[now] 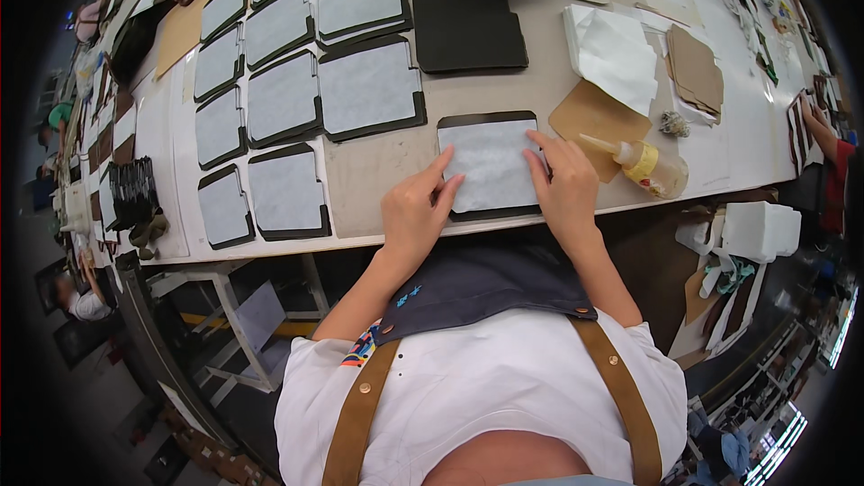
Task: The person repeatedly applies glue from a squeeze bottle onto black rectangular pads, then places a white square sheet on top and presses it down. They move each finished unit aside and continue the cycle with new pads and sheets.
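In front of me, near the table's front edge, lies a black panel with a light grey sheet (491,166) on its face; the black shows along its top and bottom. My left hand (416,207) holds the panel's left side, thumb and forefinger at the edge of the sheet. On the opposite side my right hand (567,182) has its thumb and fingers on the sheet's upper right part. Both hands are partly closed, and what lies under the fingers is hidden. A squeeze bottle (650,171) with a yellow band and pale nozzle lies beside my right hand.
Rows of similar grey-faced black panels (283,99) cover the table's left part. A plain black stack (470,29) sits beyond the held panel. White sheets (614,54), brown card pieces (695,72) and a tan sheet (585,117) lie right. A co-worker's arm (821,130) reaches in far right.
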A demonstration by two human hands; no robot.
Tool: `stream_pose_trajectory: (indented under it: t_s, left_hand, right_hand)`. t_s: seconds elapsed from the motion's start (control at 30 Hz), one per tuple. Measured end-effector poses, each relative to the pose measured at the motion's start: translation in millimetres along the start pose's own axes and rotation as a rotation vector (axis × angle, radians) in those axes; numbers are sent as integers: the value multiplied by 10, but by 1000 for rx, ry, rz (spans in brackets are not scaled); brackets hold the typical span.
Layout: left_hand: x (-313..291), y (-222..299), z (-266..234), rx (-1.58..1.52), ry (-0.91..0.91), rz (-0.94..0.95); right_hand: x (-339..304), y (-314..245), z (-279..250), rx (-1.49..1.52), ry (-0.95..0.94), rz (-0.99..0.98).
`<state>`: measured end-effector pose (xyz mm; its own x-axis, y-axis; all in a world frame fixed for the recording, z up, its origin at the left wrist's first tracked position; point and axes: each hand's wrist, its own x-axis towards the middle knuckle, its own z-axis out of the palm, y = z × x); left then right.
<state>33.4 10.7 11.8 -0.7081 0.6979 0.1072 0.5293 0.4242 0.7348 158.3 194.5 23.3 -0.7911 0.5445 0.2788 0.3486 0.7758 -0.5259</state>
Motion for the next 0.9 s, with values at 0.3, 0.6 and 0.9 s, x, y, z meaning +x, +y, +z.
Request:
stream_pose_trajectory:
  t_s: [0.3, 0.6, 0.9]
  left_hand:
    - [-14, -24, 32, 5, 27, 28]
    - [46, -86, -104, 20, -20, -19]
    - [87, 0, -136, 125, 7, 76]
  right_hand:
    - [13, 3, 15, 4, 2, -8]
    - [12, -11, -24, 15, -47, 10]
    - [-1, -26, -28, -25, -54, -6]
